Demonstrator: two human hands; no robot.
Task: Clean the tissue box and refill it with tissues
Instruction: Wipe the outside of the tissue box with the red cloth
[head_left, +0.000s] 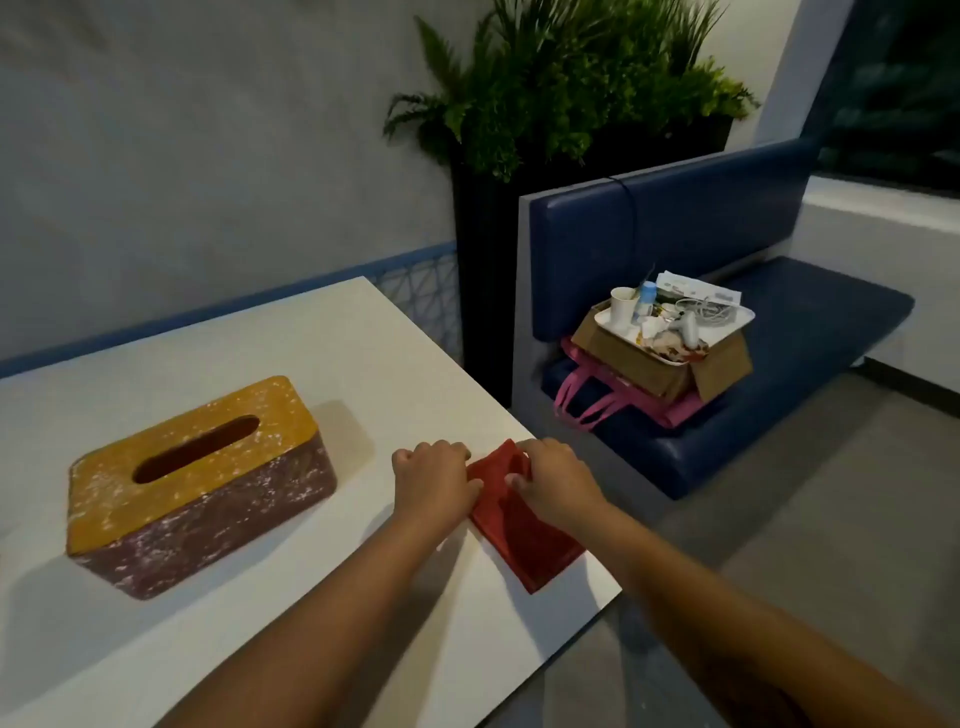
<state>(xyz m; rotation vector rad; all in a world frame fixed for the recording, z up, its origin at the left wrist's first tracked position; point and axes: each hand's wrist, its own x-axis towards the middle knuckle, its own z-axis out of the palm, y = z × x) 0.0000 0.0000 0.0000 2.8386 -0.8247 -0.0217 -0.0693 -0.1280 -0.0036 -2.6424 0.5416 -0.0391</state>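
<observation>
A rectangular tissue box (202, 483) sits on the left part of the white worktop (311, 338), its long side running diagonally away from the viewer. Its yellow-orange lid (130, 499) and maroon sides are speckled all over with a pale, powdery film, and the oval slot (196, 449) in the lid looks dark inside (no tissue shows in it). Well apart from the box, near the worktop's right edge, lies a folded red cloth (519, 530), flat on the surface with its near corner close to the rim. Both hands are on the cloth's far end: the left hand (434, 480) has its fingers curled and grips the cloth's left edge, while the right hand (558, 480), fingers likewise curled, pinches a raised fold of the fabric just beside it. Both forearms reach in from the lower part of the view. Beyond the worktop's right edge stands a blue padded bench (779, 364); on its seat a cardboard box (649, 364) rests on top of a pink bag (587, 405) and carries a white tray (727, 322) with a paper cup (622, 306), crumpled paper and a coiled cable. Behind the bench's backrest, a tall dark planter (483, 260) holds leafy green plants (571, 78) against the grey wall.
</observation>
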